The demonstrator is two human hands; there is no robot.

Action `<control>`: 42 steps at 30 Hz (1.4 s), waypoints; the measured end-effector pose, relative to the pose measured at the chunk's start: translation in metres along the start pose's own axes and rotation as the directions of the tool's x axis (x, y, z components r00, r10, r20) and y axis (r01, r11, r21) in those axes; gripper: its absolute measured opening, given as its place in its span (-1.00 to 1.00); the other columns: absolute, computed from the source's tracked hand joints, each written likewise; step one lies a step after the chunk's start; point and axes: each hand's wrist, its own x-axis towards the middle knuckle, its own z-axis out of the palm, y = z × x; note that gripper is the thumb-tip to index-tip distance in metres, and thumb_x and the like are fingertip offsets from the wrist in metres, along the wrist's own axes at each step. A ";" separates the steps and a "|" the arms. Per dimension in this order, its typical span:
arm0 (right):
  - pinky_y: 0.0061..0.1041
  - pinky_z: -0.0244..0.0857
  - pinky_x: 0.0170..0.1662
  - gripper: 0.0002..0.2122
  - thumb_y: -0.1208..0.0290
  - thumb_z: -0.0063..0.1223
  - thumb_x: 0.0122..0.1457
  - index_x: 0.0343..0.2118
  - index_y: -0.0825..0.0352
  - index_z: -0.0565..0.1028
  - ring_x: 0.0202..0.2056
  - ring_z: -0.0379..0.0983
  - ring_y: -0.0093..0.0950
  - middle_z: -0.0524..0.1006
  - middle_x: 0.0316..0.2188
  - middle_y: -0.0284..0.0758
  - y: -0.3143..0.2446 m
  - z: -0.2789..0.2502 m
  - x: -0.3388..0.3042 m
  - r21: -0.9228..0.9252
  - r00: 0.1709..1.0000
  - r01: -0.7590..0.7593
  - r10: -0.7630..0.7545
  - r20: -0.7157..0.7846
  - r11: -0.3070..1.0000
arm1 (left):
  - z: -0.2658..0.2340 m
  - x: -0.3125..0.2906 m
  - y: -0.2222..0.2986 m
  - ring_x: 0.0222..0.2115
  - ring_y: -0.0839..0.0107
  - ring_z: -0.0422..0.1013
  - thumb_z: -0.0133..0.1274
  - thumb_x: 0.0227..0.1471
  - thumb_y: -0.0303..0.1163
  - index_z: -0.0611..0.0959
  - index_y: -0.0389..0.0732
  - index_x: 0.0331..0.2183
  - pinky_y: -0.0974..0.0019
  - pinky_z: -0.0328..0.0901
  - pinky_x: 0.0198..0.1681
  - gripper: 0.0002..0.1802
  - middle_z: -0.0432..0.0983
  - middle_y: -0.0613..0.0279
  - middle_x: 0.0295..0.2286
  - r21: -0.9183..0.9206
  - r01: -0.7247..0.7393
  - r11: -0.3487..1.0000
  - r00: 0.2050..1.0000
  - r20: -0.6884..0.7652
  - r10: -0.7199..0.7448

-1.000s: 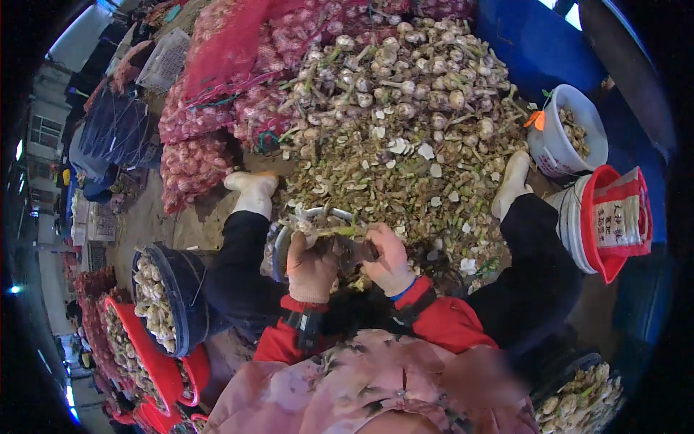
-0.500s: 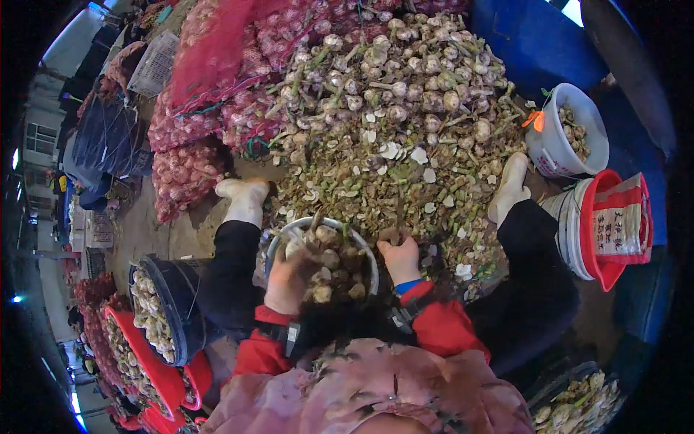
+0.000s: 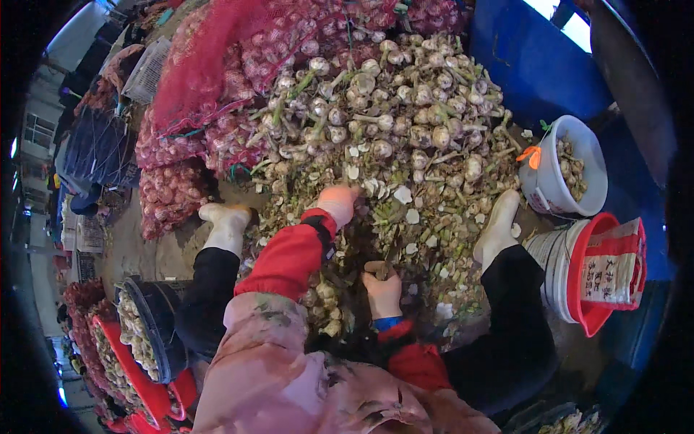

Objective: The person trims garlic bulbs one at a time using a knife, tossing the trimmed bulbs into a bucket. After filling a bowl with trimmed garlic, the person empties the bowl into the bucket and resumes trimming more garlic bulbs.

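My left hand (image 3: 338, 202) reaches out over the near edge of the heap of garlic bulbs (image 3: 426, 108). Its fingers point down and away, mostly hidden, so I cannot make out a hold. Closer to my body, my right hand (image 3: 384, 295) is closed round a small brown, flat-looking thing (image 3: 379, 270) whose kind is unclear. Between my legs lie trimmed garlic bulbs (image 3: 327, 304) in a container, largely covered by my left sleeve. Garlic scraps (image 3: 419, 231), stems and pale skins spread around both hands.
Red mesh sacks of garlic (image 3: 173, 195) are stacked at the far left. A grey-white bucket (image 3: 542, 188) and stacked buckets with a red basin (image 3: 589, 311) stand right. A dark bucket of garlic (image 3: 163, 318) stands left. My white boots (image 3: 499, 224) flank the scraps.
My left hand has moved from the garlic container out to the heap's near edge, its arm now crossing over the container. My right hand has shifted slightly nearer my body, still closed.
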 end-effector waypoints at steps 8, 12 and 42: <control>-0.47 0.32 -0.24 -0.79 0.53 0.18 -0.05 -0.29 0.34 0.52 -0.34 0.44 -0.52 0.55 -0.38 -0.36 0.009 -0.014 0.007 0.045 0.997 0.011 -0.014 0.072 0.999 | -0.027 -0.115 0.021 -0.17 0.41 0.41 0.25 -0.18 -0.38 0.38 -0.26 0.01 0.36 0.31 -0.09 -0.32 0.46 0.16 -0.17 -0.905 0.107 0.412 0.981 0.028 -0.192; -0.34 0.34 -0.16 -0.73 0.50 0.16 -0.11 -0.27 0.39 0.50 -0.27 0.49 -0.18 0.54 -0.30 -0.15 -0.026 0.006 -0.024 -0.359 0.973 0.210 -0.157 0.171 0.909 | -0.008 -0.200 -0.006 -0.17 0.50 0.38 0.20 -0.12 -0.48 0.37 -0.25 0.01 0.41 0.30 -0.10 -0.39 0.41 0.21 -0.14 -0.990 0.137 -0.028 0.978 0.140 -0.154; -0.48 0.29 -0.26 -0.76 0.57 0.19 -0.11 -0.31 0.32 0.45 -0.32 0.40 -0.35 0.46 -0.36 -0.28 -0.060 0.017 -0.073 -0.193 0.791 0.571 -0.472 0.388 0.798 | -0.020 -0.273 0.019 -0.08 0.19 0.38 0.08 -0.02 -0.39 0.43 -0.13 -0.03 0.04 0.21 0.06 -0.54 0.45 0.23 -0.14 -0.658 -0.236 -0.715 0.950 -0.001 -0.312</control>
